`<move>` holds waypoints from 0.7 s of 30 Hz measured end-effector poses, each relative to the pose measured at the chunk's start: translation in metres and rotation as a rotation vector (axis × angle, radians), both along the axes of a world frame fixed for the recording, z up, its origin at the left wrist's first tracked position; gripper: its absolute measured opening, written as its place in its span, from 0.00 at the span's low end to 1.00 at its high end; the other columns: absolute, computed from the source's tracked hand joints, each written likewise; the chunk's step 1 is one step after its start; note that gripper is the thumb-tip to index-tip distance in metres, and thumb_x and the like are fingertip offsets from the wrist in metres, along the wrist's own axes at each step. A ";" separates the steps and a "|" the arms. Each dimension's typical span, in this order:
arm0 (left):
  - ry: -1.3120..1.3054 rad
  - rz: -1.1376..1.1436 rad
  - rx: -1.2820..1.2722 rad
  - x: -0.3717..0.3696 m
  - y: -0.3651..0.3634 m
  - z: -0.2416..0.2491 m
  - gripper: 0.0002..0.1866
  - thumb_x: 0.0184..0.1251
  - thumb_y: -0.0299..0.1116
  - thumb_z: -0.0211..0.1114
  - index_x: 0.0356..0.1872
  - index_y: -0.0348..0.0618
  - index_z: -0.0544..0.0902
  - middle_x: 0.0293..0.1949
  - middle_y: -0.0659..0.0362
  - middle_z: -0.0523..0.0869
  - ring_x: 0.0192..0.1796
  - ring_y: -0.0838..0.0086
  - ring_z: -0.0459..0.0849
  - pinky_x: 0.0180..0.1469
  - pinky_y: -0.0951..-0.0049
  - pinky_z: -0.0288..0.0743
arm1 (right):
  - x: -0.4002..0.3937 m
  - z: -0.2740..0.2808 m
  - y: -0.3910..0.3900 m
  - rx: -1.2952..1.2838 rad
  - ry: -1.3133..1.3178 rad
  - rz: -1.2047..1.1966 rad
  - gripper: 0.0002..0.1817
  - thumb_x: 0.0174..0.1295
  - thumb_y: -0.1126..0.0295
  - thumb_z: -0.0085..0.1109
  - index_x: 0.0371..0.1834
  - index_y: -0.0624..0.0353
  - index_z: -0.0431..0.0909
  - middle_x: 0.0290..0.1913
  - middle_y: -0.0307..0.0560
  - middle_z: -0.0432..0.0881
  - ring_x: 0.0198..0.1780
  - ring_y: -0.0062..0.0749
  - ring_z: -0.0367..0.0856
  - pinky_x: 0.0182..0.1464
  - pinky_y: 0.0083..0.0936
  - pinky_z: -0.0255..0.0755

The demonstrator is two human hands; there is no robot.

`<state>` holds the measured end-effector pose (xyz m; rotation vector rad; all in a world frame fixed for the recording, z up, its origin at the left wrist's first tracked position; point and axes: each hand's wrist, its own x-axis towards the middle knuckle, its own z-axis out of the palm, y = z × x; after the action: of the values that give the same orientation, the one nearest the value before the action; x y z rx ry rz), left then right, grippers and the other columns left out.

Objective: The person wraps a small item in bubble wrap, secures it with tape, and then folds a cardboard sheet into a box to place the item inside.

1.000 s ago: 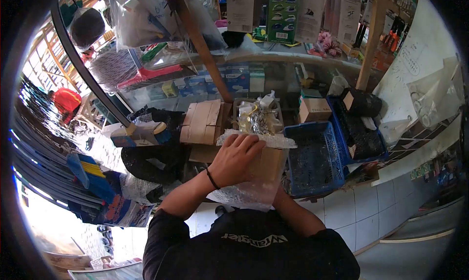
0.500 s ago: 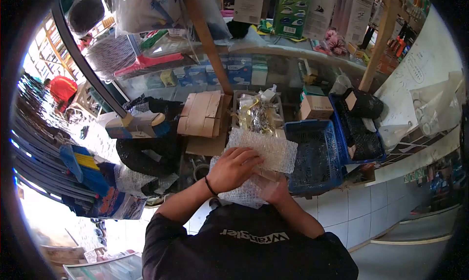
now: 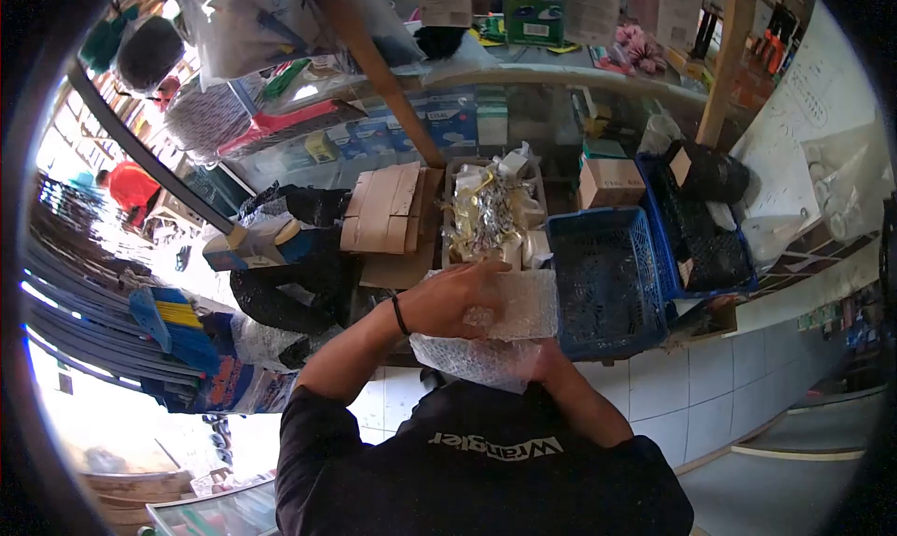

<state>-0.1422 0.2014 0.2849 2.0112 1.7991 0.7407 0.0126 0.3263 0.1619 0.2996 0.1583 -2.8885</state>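
Bubble wrap (image 3: 528, 307) lies folded in front of my chest, with a lower flap (image 3: 472, 358) hanging toward me. My left hand (image 3: 458, 300), with a dark band at the wrist, is closed on the upper layer near its left side, its index finger reaching along the top edge. Some of these fingers are blurred. My right hand (image 3: 547, 360) grips the lower right part of the wrap, its fingers mostly hidden by the plastic. Just beyond the wrap is a box of shiny gold and silver packets (image 3: 491, 209).
A blue plastic basket (image 3: 607, 284) stands right of the wrap, and a second blue crate (image 3: 665, 256) holds black-wrapped bundles. Folded cardboard (image 3: 381, 209) sits left of the packets. A wooden post (image 3: 388, 83) slants down to the glass counter. Black wrapped material (image 3: 290, 298) lies farther left.
My left hand has moved up to the wrap's top edge, and its fingers have curled from lying flat. The wrap's lower flap has spread under the upper layer. The view has shifted slightly.
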 end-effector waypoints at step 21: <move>0.233 0.394 0.069 0.034 0.065 0.003 0.22 0.33 0.39 0.73 0.37 0.56 0.82 0.58 0.53 0.69 0.58 0.57 0.70 0.57 0.55 0.62 | 0.070 -0.022 0.076 -0.014 0.294 0.358 0.48 0.53 0.33 0.45 0.68 0.60 0.52 0.63 0.62 0.62 0.64 0.56 0.62 0.64 0.54 0.55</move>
<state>-0.1079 0.2664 0.2881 1.8688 2.3779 0.7054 0.0829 0.4025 0.1397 -0.1456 0.2165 -2.5581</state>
